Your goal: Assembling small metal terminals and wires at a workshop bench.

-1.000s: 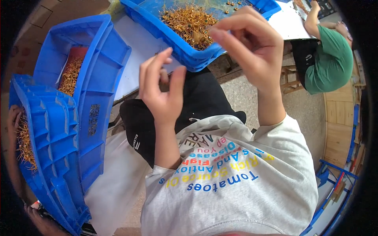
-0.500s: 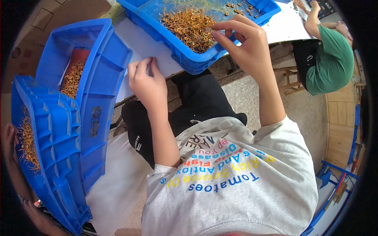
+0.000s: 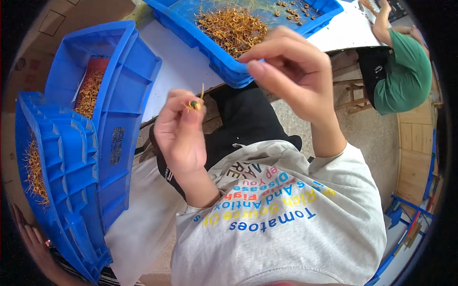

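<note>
My left hand is closed, its thumb and fingers pinching a small copper-wound ring coil with a dark green spot and thin wire leads, one of them sticking up. To its right, over the near edge of a blue tray, hangs my right hand. Its thumb and forefinger are slightly apart, the other fingers are curled, and nothing shows between the tips; they are a little blurred. Inside that tray lies a heap of similar wire coils, with several separate ring coils at the far right.
At the left stand two blue crates, one upper and one nearer, both holding wire coils. A white tabletop runs beneath the tray. Another person in a green shirt sits at the right; someone's hand shows at the lower left.
My right hand has moved away from the heap, down toward me. My left hand has turned and come nearer to me, so the coil in its fingers now shows.
</note>
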`<act>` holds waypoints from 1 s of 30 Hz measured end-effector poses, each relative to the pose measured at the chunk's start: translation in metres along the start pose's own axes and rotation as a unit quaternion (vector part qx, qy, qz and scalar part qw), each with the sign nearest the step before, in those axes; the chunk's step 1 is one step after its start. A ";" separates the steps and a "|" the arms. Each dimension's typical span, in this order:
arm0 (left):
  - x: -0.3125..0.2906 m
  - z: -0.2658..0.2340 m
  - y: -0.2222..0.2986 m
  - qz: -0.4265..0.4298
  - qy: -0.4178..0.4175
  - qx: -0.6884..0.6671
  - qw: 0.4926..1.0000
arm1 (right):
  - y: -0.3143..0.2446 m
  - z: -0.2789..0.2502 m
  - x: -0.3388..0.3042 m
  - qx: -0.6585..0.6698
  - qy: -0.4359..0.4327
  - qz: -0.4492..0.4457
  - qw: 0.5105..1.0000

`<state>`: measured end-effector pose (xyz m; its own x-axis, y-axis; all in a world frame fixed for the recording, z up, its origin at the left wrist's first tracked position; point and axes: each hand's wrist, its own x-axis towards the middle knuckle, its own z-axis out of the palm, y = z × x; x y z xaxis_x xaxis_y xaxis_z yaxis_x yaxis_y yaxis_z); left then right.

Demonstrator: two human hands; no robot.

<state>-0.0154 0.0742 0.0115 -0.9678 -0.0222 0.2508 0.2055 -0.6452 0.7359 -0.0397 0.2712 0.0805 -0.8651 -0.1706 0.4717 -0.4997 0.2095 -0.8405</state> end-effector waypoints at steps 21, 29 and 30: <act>-0.004 0.014 -0.018 -0.284 -0.129 -0.388 0.867 | 0.014 0.023 -0.002 0.319 -0.094 0.099 0.938; -0.001 -0.001 -0.024 -0.252 -0.148 -0.391 0.873 | 0.016 0.015 -0.004 0.292 -0.118 0.110 0.943; -0.001 -0.002 -0.026 -0.237 -0.160 -0.400 0.871 | 0.016 0.014 -0.004 0.292 -0.122 0.113 0.942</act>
<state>-0.0203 0.0891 -0.0090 -0.7995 0.5231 0.2953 -0.4972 -0.8521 0.1634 -0.0434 0.2620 0.0609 -0.8747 -0.4170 0.2468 -0.1315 -0.2861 -0.9491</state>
